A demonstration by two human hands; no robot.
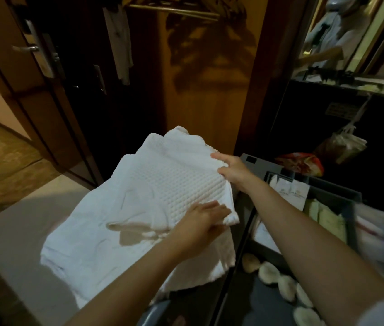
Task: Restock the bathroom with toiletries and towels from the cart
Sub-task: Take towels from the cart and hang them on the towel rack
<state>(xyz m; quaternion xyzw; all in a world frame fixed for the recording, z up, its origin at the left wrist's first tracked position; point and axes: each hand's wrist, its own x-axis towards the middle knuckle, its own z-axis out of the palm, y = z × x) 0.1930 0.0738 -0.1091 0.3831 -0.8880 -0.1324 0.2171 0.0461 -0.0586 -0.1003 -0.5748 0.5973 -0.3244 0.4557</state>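
A white waffle-weave towel point(174, 182) lies folded on top of a pile of white linen point(96, 243) at the left end of the cart. My left hand point(204, 221) grips the towel's near right corner. At the far right edge of the towel my right hand point(232, 168) pinches the cloth, fingers curled over it. The towel's far end is lifted and tilted up off the pile.
The grey cart tray point(334, 196) to the right holds small toiletry packets and round white items point(278, 278). A red bag point(300, 163) and a hanging sack point(341, 147) sit behind it. An open wooden door point(33, 74) stands left, a dark closet ahead, a mirror at upper right.
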